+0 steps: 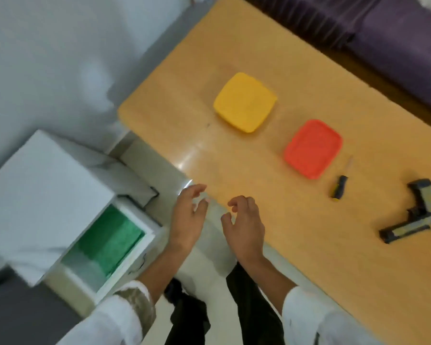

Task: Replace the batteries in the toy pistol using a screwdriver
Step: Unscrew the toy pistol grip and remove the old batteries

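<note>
Standing at the near corner of the wooden table [209, 70], the person held both hands just above its edge, and neither hand had anything in it. The left hand [188, 215] had its fingers loosely spread. The right hand [244, 225] had its fingers hanging in a soft curl around nothing.

The toy pistol [418, 212] lay flat on the table well off to the person's right, touched by no one. The screwdriver [340, 186] lay between the pistol and a red tray [312, 149], just beside the tray. A yellow tray [245, 102] sat farther back. An open white box [42, 195] with a green lining stood to the left, off the table.

As far as I could judge, the job had not begun and the step in hand was the first reach. To do it well, I thought the person should turn right and bring the pistol close before anything else. The left hand could pin it with the battery cover facing up. The right hand could then take the screwdriver by its black and yellow handle, not by the shaft. The tip would need seating squarely in the screw head before any turn, since a toy's small screw probably strips easily. One tray looked a sensible place to drop the screw. I could see no batteries anywhere, and could not tell whether either tray held any.
</note>
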